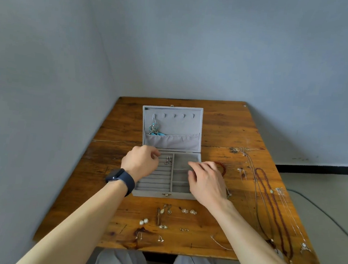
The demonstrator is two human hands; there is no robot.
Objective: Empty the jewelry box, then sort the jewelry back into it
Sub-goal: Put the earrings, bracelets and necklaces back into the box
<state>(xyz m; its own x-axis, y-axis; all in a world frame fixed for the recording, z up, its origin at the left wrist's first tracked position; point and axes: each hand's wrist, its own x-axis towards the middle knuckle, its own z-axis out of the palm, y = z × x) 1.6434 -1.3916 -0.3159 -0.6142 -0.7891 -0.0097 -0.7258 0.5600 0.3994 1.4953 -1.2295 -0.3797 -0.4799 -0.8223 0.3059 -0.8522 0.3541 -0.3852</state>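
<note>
A grey velvet jewelry box point(163, 195) stands open in the middle of the wooden table point(122, 127). Turquoise dangling earrings point(154, 127) hang on a hook inside its upright lid. A small pair of earrings point(167, 160) lies on the ring rolls at the back left. My left hand point(141, 162), with a dark watch on its wrist, hovers over the box's back left corner, fingers curled; I cannot tell if it pinches anything. My right hand point(205, 180) rests over the right compartments, fingers spread, holding nothing. A red bead bracelet point(222, 168) lies just right of the box.
Several small earrings and studs point(163, 220) lie in front of the box. To the right stretch a long dark red bead necklace point(272, 205) and thin silver chains point(289, 209). Grey walls close in behind and left. My knees show below the table's front edge.
</note>
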